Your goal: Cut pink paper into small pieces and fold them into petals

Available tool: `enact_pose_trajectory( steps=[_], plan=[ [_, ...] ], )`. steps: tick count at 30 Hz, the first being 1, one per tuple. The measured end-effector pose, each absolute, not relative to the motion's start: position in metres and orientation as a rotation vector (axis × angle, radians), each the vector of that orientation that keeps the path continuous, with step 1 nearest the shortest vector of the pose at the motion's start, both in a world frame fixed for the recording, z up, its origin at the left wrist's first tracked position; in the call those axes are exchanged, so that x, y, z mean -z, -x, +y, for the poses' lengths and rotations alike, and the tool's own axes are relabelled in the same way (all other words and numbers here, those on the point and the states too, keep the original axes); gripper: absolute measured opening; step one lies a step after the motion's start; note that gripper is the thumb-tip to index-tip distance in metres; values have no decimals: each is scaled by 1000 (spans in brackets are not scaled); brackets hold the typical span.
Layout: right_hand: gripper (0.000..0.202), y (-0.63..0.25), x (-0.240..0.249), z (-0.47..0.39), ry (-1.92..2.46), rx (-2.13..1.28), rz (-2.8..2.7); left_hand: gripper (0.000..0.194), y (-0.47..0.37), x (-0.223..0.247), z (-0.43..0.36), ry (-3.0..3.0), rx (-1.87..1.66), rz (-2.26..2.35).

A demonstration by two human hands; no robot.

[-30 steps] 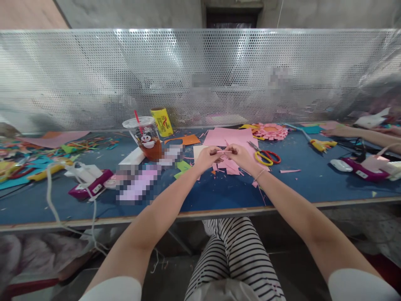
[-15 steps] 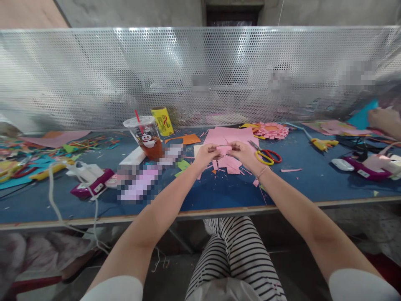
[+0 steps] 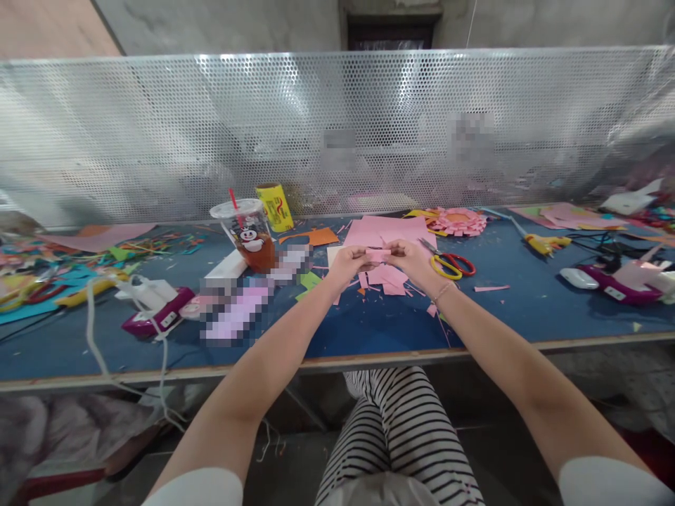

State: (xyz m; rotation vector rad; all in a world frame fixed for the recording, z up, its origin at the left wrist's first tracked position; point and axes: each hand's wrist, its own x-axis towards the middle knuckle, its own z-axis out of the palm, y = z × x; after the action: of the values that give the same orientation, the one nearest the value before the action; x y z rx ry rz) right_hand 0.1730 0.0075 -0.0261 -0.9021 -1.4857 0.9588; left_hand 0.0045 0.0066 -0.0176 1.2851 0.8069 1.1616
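Note:
Between my two hands is a small pink paper piece [image 3: 378, 256], held a little above the blue table [image 3: 369, 334]. My left hand [image 3: 352, 262] pinches its left end, and my right hand [image 3: 405, 257] has the right end between thumb and fingers. Behind them lies a large pink sheet [image 3: 393, 228]. Pink scraps [image 3: 391, 280] are scattered under and in front of the hands. Scissors [image 3: 452, 265] with red and yellow handles rest just right of my right hand. A fringed pink paper flower [image 3: 460, 221] sits farther back.
A drink cup [image 3: 249, 235] and a yellow roll [image 3: 275, 207] stand at the back left. Purple power strips [image 3: 158, 314] with cables lie on both sides. A yellow glue gun [image 3: 547, 244] is at right. A perforated metal screen [image 3: 295, 133] lines the back.
The other person's hand and the blue paper at the far right have gone from view. The view has shifted slightly. My hands keep their hold on the pink piece.

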Motion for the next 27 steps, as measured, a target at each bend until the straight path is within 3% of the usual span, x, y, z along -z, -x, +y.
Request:
enact_pose_trajectory(
  steps=[19,27],
  plan=[
    [27,-175,30,12,914,-742,-1658,19,-5,15,4,-1379,-1193,850],
    [19,-172,21,-4,959,-667,-1731,31,-7,22,4,-1555,-1133,799]
  ],
)
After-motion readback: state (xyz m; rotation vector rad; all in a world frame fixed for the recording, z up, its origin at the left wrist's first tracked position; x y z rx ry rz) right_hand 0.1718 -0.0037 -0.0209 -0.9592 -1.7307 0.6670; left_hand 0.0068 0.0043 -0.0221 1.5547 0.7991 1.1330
